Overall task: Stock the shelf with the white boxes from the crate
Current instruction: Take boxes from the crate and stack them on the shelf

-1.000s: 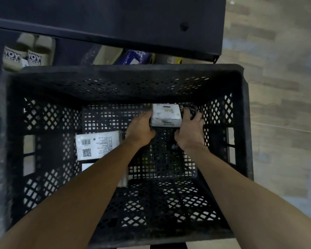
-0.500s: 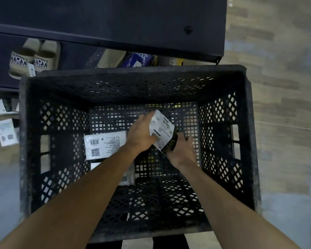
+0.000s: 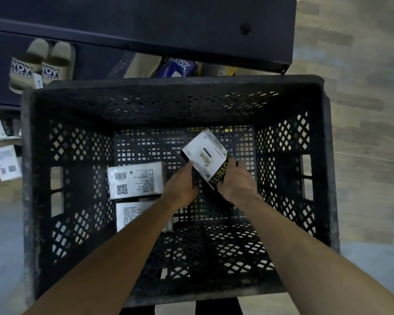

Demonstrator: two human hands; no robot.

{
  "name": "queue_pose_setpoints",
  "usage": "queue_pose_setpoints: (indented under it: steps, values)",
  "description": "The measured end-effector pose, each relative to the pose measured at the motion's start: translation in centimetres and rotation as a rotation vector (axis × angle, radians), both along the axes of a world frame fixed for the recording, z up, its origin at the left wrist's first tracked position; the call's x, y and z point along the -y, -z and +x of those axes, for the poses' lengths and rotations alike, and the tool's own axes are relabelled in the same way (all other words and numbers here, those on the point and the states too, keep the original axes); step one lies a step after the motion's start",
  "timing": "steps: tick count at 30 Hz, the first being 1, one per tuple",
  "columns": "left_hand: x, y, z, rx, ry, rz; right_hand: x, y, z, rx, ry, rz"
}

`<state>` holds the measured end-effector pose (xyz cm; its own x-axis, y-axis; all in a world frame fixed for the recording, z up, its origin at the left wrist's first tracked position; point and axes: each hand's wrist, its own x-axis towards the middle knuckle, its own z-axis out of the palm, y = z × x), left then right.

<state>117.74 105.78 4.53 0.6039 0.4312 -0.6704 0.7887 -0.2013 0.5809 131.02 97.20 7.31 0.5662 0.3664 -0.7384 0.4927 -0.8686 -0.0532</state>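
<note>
Inside the black perforated plastic crate [image 3: 62,201], right of its middle, a white rectangular cardboard box with a black, gold-lettered side [image 3: 204,154] sits tilted, 1 corner raised toward the far wall. It is probably held at 2 opposite edges so that it comes up level between the deep walls and can be turned to face the shelf. The left hand [image 3: 180,187] grips its near-left edge with curled fingers. The right hand [image 3: 236,183] wraps over the black side. Neither hand is free. To the left, 2 more white printed boxes [image 3: 135,179] lie flat on the mesh floor, the nearer partly under the left forearm. Beyond the far rim stands the dark metal shelf [image 3: 146,23], with a pair of beige slippers [image 3: 41,62] on a lower level.
</note>
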Motion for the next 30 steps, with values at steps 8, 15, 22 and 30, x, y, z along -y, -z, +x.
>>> queue_pose_setpoints:
  steps: [8,15,22,30]
  values:
    - [1.2,0.6,1.5,-0.030,0.048,-0.054,0.3,1.2,1.6,-0.078,-0.003,-0.060]
    - [0.9,0.8,1.7,0.020,0.016,0.001,0.3,1.9,1.5,-0.108,0.045,-0.038]
    - [-0.5,0.5,2.9,0.099,0.024,0.054,1.2,1.9,0.8,-0.414,-0.045,-0.061]
    - [-1.1,0.6,1.5,-0.163,0.127,0.284,1.3,2.1,3.7,0.089,-0.196,-0.013]
